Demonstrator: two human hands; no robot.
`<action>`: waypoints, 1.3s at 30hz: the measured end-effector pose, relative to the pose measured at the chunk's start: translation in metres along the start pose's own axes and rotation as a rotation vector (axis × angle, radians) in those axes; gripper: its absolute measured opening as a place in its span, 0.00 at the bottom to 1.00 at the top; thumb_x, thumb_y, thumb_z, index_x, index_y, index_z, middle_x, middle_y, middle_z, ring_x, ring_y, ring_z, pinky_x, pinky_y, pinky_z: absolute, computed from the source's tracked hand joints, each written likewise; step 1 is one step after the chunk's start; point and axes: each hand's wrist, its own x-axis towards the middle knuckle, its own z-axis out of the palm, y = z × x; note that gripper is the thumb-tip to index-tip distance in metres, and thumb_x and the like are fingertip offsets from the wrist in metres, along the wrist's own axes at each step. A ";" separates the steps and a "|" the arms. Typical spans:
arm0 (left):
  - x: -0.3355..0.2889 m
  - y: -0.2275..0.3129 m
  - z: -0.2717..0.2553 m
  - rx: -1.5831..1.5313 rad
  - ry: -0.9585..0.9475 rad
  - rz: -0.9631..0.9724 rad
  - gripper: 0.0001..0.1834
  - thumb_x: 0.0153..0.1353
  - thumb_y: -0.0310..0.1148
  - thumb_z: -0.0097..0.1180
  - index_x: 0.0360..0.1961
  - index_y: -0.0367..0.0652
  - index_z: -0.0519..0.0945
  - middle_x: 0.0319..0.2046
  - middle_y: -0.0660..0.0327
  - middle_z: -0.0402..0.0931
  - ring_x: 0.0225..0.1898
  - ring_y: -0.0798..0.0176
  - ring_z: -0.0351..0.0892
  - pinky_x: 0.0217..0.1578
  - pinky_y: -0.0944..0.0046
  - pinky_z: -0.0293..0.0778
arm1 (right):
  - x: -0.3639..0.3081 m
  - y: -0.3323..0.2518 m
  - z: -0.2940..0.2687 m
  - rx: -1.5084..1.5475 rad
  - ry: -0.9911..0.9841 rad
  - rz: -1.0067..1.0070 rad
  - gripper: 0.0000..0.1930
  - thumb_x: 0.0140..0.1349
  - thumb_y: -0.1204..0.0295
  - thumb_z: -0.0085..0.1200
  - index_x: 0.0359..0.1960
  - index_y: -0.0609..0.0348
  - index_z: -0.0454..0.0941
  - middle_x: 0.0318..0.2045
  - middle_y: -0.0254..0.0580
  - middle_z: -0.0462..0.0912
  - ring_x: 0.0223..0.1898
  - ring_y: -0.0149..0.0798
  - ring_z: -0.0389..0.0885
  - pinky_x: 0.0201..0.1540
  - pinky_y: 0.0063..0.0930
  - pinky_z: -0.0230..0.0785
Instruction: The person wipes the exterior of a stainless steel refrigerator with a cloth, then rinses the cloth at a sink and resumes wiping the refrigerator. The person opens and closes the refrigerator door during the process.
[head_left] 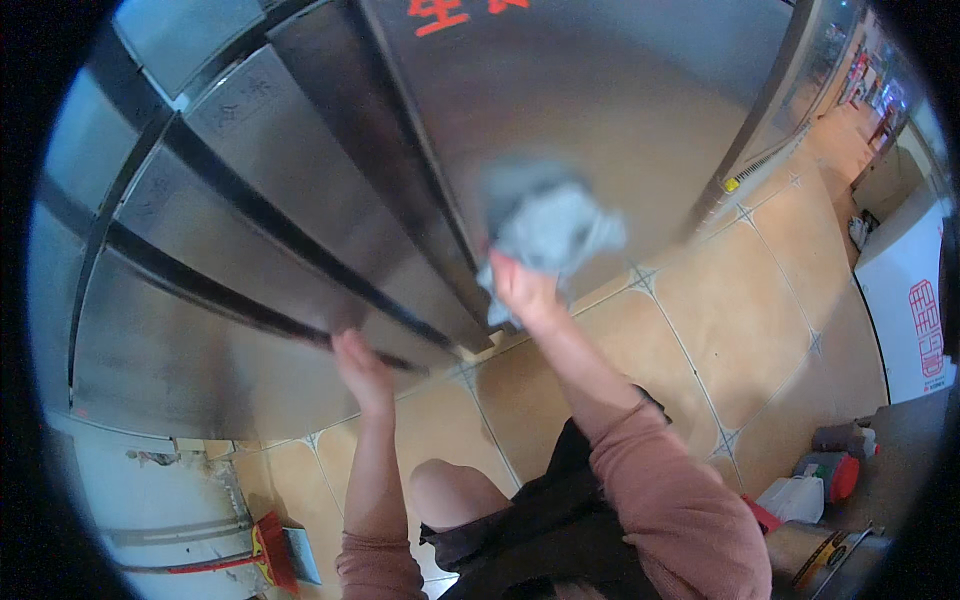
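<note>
My right hand is closed around a crumpled grey-blue cloth. The cloth is smeared by motion against the lower part of a large stainless steel door with red writing near its top. To the left, my left hand rests at a dark gap between narrower steel cabinet doors. Its fingers look stretched out against the steel, though they are slightly blurred, and nothing shows in them.
Tan floor tiles run below the steel cabinet. A red and orange broom lies at the lower left. At right are a white box with red print and several containers, one with a red lid.
</note>
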 end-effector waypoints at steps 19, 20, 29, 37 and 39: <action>-0.002 -0.034 -0.004 0.080 0.041 0.046 0.19 0.70 0.42 0.37 0.35 0.33 0.67 0.30 0.61 0.62 0.33 0.65 0.60 0.39 0.66 0.62 | 0.014 0.052 -0.011 -0.229 0.224 0.147 0.37 0.54 0.60 0.56 0.59 0.75 0.57 0.60 0.72 0.56 0.63 0.71 0.51 0.64 0.59 0.41; -0.002 -0.031 -0.006 0.134 0.026 0.048 0.19 0.71 0.42 0.37 0.34 0.33 0.67 0.29 0.61 0.62 0.33 0.65 0.60 0.39 0.66 0.62 | -0.030 0.067 -0.011 -0.288 -0.173 0.408 0.28 0.59 0.61 0.51 0.54 0.74 0.65 0.57 0.72 0.61 0.61 0.72 0.54 0.64 0.59 0.42; -0.002 -0.019 0.005 0.069 0.108 -0.005 0.19 0.71 0.40 0.36 0.36 0.31 0.68 0.31 0.58 0.65 0.35 0.64 0.62 0.42 0.66 0.63 | -0.080 0.073 -0.015 0.007 -0.042 0.303 0.15 0.62 0.62 0.47 0.40 0.63 0.75 0.44 0.57 0.76 0.50 0.61 0.68 0.54 0.54 0.53; 0.000 -0.039 -0.011 0.217 -0.014 -0.126 0.27 0.71 0.45 0.37 0.58 0.30 0.63 0.55 0.51 0.65 0.55 0.59 0.64 0.58 0.64 0.57 | -0.037 0.052 -0.060 -0.004 -0.076 0.326 0.14 0.59 0.65 0.51 0.41 0.62 0.76 0.46 0.54 0.76 0.53 0.58 0.68 0.58 0.53 0.52; 0.000 -0.043 -0.012 0.239 0.023 -0.132 0.27 0.71 0.45 0.37 0.58 0.30 0.62 0.56 0.51 0.64 0.56 0.59 0.63 0.59 0.64 0.56 | -0.034 0.055 -0.060 -0.042 0.001 0.241 0.14 0.58 0.65 0.52 0.41 0.62 0.76 0.46 0.53 0.76 0.53 0.58 0.68 0.58 0.53 0.52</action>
